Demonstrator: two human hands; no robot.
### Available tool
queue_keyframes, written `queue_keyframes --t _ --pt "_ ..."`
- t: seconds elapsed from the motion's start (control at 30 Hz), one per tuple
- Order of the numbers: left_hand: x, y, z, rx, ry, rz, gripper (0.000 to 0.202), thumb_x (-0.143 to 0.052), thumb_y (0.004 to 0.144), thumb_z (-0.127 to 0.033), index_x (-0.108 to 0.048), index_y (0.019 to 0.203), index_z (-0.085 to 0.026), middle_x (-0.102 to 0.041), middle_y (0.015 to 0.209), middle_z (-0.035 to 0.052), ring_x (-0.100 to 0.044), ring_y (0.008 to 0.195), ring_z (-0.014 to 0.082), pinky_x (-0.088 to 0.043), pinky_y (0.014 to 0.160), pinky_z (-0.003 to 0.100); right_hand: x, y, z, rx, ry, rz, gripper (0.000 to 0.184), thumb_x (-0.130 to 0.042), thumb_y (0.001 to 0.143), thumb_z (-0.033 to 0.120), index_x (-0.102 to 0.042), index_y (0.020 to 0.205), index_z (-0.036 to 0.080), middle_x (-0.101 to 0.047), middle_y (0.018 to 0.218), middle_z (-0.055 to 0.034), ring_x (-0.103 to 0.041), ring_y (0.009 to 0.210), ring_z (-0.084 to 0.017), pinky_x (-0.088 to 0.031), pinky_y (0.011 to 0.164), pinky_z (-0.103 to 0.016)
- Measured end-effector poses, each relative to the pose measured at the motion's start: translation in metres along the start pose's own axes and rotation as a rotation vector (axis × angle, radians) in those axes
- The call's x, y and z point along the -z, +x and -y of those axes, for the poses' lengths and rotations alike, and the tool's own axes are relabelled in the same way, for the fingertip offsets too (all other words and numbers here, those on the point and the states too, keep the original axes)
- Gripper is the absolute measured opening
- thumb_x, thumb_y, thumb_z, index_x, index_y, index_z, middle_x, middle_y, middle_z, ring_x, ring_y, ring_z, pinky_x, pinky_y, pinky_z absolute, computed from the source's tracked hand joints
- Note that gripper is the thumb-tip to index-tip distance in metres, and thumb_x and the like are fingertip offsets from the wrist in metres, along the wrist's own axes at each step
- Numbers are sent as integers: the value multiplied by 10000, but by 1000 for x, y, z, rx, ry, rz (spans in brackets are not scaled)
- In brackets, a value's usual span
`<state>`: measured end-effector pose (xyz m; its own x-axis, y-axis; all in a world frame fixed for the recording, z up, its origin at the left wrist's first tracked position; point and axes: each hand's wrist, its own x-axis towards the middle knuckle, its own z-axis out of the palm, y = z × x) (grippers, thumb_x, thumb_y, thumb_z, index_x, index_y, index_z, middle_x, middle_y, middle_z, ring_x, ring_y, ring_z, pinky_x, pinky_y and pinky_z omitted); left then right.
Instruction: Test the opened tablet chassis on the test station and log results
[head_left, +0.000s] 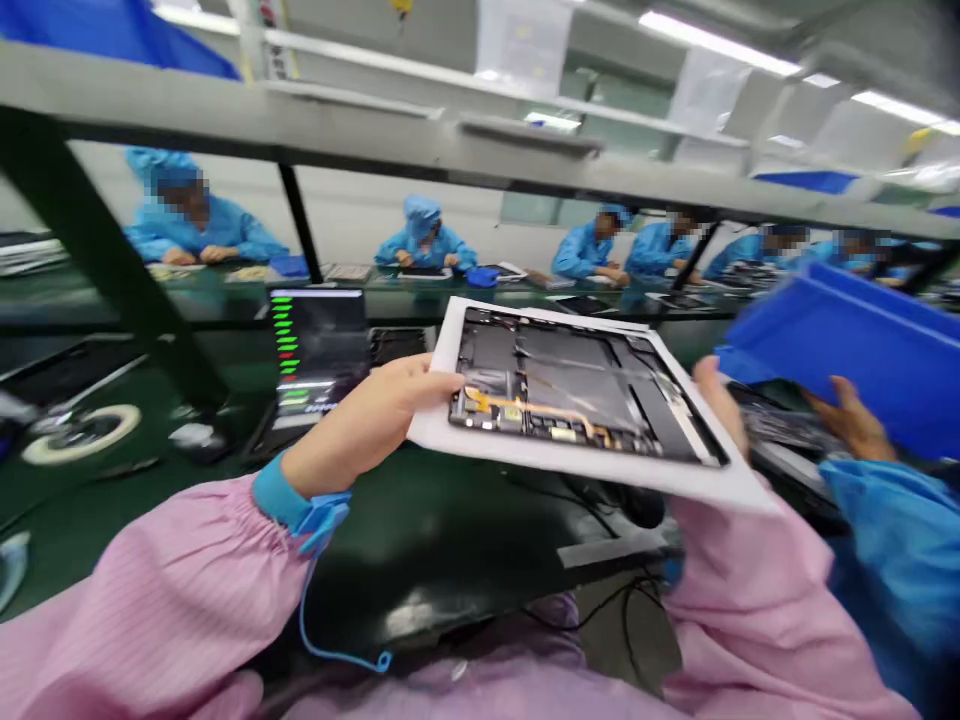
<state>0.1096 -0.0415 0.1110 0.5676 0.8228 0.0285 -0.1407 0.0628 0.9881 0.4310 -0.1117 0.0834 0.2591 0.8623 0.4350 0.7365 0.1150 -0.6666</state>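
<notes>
Raised above the bench is a white foam tray [442, 430], tilted, with an opened tablet [570, 385] lying in it. The tablet's inside faces up: dark battery cells, a thin circuit board and an orange flex cable [555, 410] along its near edge. My left hand [375, 415] grips the tray's left edge, thumb on top by the tablet's corner. At the tray's right edge is my right hand [721, 405], closed on it, its fingers partly hidden by the tray. A blue wrist strap [300, 505] with a cord circles my left wrist.
A screen with green and red marks [315, 345] stands behind the tray. A tape roll [82, 435] lies left on the green bench [435, 560]. Close on the right, a co-worker's hand [859, 420] holds a blue bin [862, 340]. A shelf beam [450, 150] crosses overhead.
</notes>
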Motion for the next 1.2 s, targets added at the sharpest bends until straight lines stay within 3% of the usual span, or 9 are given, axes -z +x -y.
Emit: queue_keyframes --t 0.17,0.27,0.37,0.53,0.73,0.83,0.93,1.07,1.2 --pt "88 -43 57 -74 513 -314 569 -430 883 -544 -535 1284 -155 -663 1133 135 -632 1004 258 -521 825 395 -32 -20 30 -467 442 176 396 -621 795 543 -662 1105 301 -714 1011 -50 -683 891 -293 -590 680 -377" --pt "126 -49 97 -164 1220 -392 465 -678 729 -392 -635 1121 -146 -519 1351 181 -421 1294 354 -385 1025 499 -62 -34 43 -544 482 305 448 -711 722 492 -660 1118 289 -718 1021 -48 -689 863 -308 -596 657 -371" --pt "141 -46 113 -168 1577 -429 122 -594 736 -153 -671 829 -134 -529 1326 196 -395 1309 362 -390 1002 493 -98 -42 46 -591 542 486 497 -723 726 448 -625 1173 256 -711 1061 -45 -691 859 -274 -581 745 -362" --pt "144 -37 98 -132 1205 -563 114 -509 763 -169 -620 786 -169 -672 815 63 -625 802 220 -485 756 357 -155 -43 22 -470 542 759 508 -575 842 508 -565 1239 192 -677 1128 -86 -659 981 -258 -514 885 -383" --pt "141 -43 98 -4 569 -190 164 -579 741 -260 -629 854 -151 -677 766 35 -618 691 144 -489 652 258 -176 -34 30 4 -398 438 506 -475 903 476 -511 1279 139 -665 740 -77 -635 699 -264 -477 695 -390" --pt "137 -47 103 153 442 7 200 -606 733 -278 -656 867 -138 -683 760 41 -609 659 124 -492 643 247 -201 -41 61 306 -261 604 246 -504 922 360 -606 1070 192 -660 824 -61 -614 765 -218 -461 726 -350" --pt "135 -47 110 249 476 45 210 -605 735 -297 -678 844 -134 -667 719 31 -590 617 117 -457 564 220 -239 -54 84 486 -12 837 18 -618 849 207 -603 851 197 -630 850 -38 -568 846 -187 -443 783 -318" --pt "139 -45 121 267 611 28 211 -602 737 -297 -705 806 -127 -654 660 20 -542 551 108 -409 524 215 -269 -64 86 413 83 847 133 -680 773 139 -555 769 186 -571 783 -10 -512 802 -172 -414 765 -317" --pt "139 -47 123 294 707 36 215 -590 727 -270 -740 792 -130 -683 683 29 -538 563 113 -397 541 219 -271 -65 78 358 136 837 103 -635 802 148 -553 750 185 -552 769 -6 -497 792 -167 -393 768 -323"
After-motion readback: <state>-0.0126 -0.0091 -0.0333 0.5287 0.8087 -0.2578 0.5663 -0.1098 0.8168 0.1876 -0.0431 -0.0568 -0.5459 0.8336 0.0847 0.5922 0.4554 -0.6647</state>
